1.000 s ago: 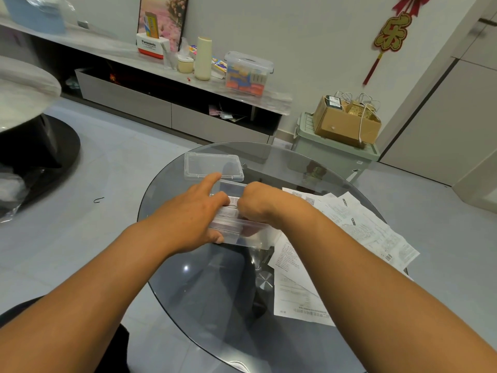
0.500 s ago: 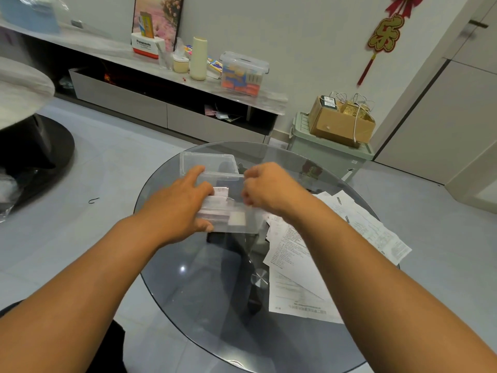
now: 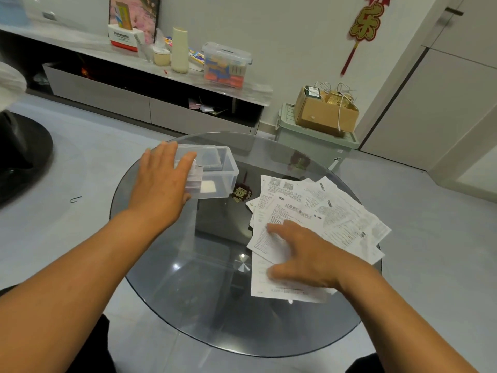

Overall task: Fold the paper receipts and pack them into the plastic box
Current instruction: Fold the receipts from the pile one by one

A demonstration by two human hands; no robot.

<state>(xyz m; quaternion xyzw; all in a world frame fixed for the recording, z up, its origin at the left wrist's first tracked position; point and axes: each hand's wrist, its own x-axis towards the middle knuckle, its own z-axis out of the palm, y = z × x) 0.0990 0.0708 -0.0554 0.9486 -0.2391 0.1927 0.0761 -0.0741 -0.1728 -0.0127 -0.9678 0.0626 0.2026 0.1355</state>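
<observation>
A clear plastic box (image 3: 223, 181) stands open on the far left of the round glass table (image 3: 188, 292). Folded receipts (image 3: 195, 181) lie inside it against its left wall. My left hand (image 3: 161, 184) rests flat against the box's left side with straight fingers. A loose pile of unfolded paper receipts (image 3: 336, 211) is spread over the right half of the table. My right hand (image 3: 304, 254) lies on the near part of that pile, fingers spread and pressing on the top sheets.
A dark gold ornament shape (image 3: 240, 193) shows on the glass between box and pile. Beyond the table stand a green storage bin (image 3: 309, 141) with a cardboard box (image 3: 322, 114) on it, and a low cabinet (image 3: 150, 109) carrying bottles and containers.
The box has moved away from me to the far left of the table. My right hand has left the box and come down on the receipt pile. My left hand has flattened against the box.
</observation>
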